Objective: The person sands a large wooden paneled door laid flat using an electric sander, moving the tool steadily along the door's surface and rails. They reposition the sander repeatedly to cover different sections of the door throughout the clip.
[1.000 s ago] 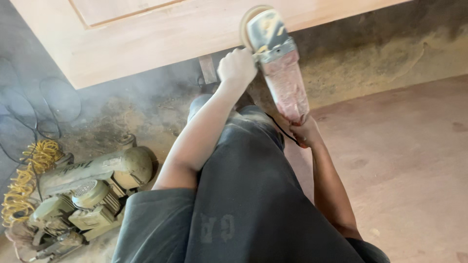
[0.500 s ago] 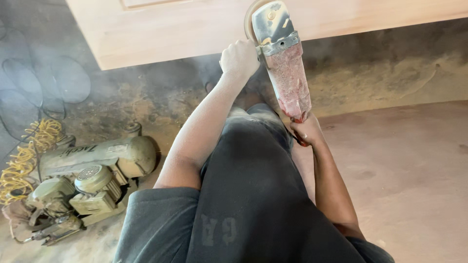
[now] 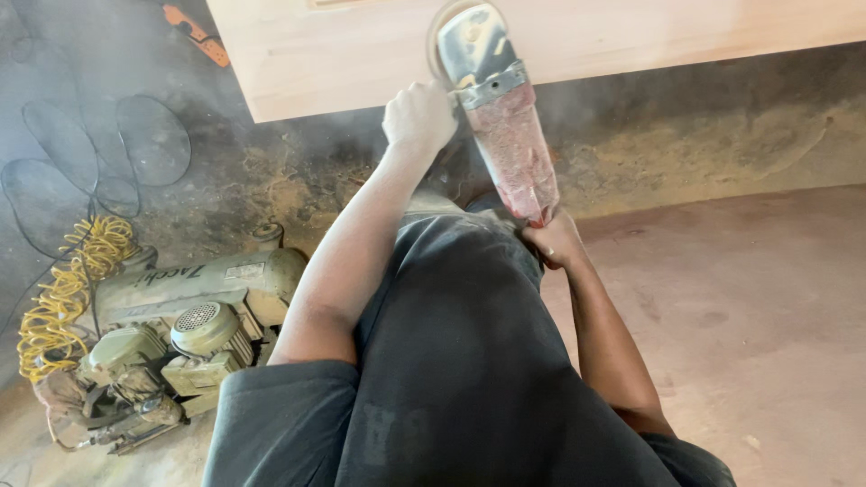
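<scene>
Head view showed the grinder (image 3: 505, 135) running lengthwise away from the person, disc end against the wood panel (image 3: 361, 63). Left hand (image 3: 419, 117), arm outstretched, was clenched on its side handle; right hand (image 3: 552, 242) clasped its rear end.

single head cam, looked steeply down past the torso, close on both arms, floor (image 3: 767, 343) beyond

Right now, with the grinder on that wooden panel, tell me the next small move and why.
Probably ease the angle grinder sideways along the wooden panel. Its head sits at the panel's lower edge, the left hand grips near the head, the right hand holds the tail, and dust hangs below.
</scene>
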